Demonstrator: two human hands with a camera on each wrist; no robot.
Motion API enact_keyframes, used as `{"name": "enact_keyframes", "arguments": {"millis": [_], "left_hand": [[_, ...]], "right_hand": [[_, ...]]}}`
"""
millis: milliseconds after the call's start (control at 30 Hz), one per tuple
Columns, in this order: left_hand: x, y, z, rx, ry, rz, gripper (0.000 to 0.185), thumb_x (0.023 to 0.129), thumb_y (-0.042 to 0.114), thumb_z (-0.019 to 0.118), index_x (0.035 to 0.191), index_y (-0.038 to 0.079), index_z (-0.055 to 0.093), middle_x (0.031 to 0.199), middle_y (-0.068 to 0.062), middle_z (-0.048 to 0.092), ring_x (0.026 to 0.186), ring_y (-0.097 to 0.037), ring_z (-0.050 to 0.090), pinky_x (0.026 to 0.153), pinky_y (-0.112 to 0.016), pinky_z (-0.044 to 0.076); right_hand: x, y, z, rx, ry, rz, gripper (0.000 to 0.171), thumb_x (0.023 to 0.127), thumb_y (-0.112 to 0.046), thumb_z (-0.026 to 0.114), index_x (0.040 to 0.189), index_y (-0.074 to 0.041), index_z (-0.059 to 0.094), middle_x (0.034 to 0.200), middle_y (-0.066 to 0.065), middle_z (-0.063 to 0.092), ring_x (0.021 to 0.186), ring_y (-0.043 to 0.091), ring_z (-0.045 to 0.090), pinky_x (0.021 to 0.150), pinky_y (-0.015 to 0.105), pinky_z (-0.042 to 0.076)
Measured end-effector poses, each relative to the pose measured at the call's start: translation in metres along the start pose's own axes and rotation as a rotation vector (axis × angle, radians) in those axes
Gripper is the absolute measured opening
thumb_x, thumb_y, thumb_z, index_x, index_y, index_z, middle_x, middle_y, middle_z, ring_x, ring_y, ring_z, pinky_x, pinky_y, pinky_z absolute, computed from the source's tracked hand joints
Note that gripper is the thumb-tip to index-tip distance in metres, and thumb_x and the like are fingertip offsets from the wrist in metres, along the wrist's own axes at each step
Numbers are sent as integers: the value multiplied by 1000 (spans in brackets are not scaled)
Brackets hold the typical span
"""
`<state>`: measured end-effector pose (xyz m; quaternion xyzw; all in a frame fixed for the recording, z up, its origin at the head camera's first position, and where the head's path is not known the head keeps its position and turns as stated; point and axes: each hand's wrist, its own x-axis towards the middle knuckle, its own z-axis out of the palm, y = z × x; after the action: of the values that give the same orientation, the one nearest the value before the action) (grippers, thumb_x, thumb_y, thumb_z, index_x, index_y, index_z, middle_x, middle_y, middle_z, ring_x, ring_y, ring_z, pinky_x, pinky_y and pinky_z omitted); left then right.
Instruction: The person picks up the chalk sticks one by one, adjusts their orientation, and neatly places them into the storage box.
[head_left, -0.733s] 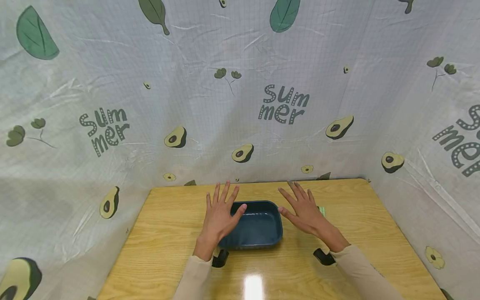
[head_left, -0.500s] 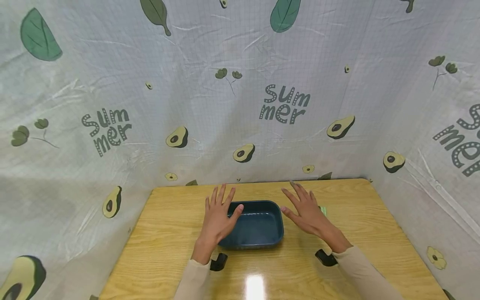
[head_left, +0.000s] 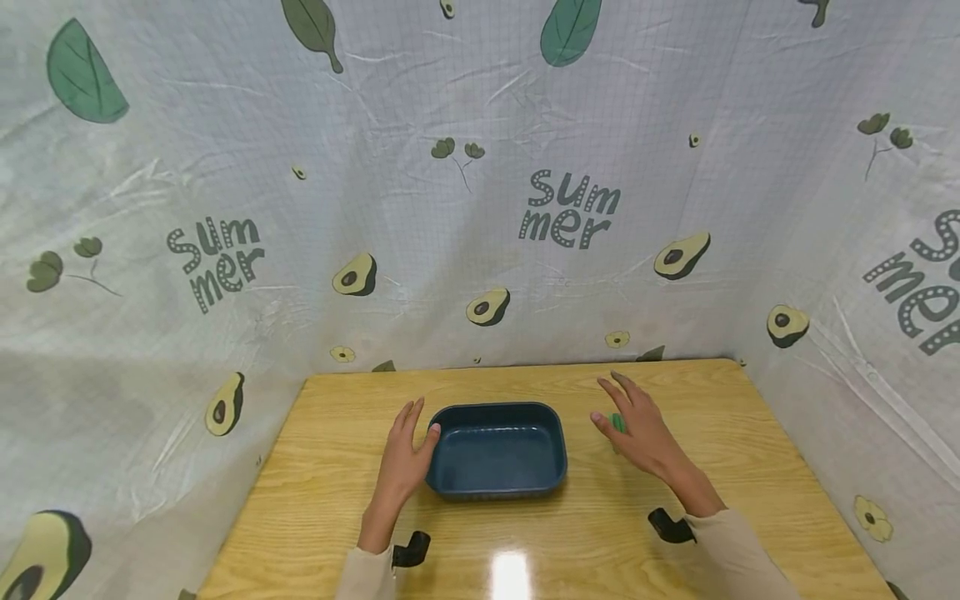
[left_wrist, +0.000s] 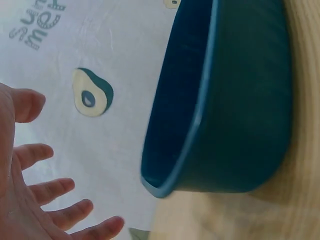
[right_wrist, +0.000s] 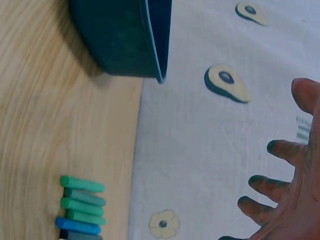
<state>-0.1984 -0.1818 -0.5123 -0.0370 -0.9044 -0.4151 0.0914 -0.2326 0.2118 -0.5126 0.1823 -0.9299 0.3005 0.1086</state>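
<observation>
A dark blue rectangular bin (head_left: 497, 492) stands on the table, its inside bare in the head view. My left hand (head_left: 402, 462) is at the bin's left side, thumb tip overlapping the rim in the head view. In the left wrist view, its spread fingers (left_wrist: 60, 190) are apart from the bin. My right hand (head_left: 643, 433) hovers right of the bin, fingers slightly bent and holding nothing. Below it, several green and blue chalk-like sticks (right_wrist: 82, 206) lie side by side, mostly hidden in the head view. Dark green smudges mark the right fingertips (right_wrist: 280, 147).
The wooden table (head_left: 337, 517) reaches back to a hanging white sheet (head_left: 420, 242) printed with avocados and leaves. The sheet also rises along both sides. A black wrist mount (head_left: 411, 550) sits at the left wrist, another mount (head_left: 671, 527) at the right.
Both hands have moved apart and back toward the body, the left going left and the right going right. The bin stays in place, and its left end shows now.
</observation>
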Motion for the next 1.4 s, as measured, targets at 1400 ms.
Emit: {"name": "enact_keyframes", "arguments": {"millis": [1400], "left_hand": [[-10, -47, 20, -432, 30, -315, 51, 89, 4, 67, 138, 2, 54, 124, -21, 59, 105, -23, 59, 70, -24, 56]], "right_hand": [[-30, 55, 7, 217, 152, 363, 70, 100, -40, 53, 152, -1, 29, 152, 31, 33, 136, 50, 36, 102, 65, 37]]}}
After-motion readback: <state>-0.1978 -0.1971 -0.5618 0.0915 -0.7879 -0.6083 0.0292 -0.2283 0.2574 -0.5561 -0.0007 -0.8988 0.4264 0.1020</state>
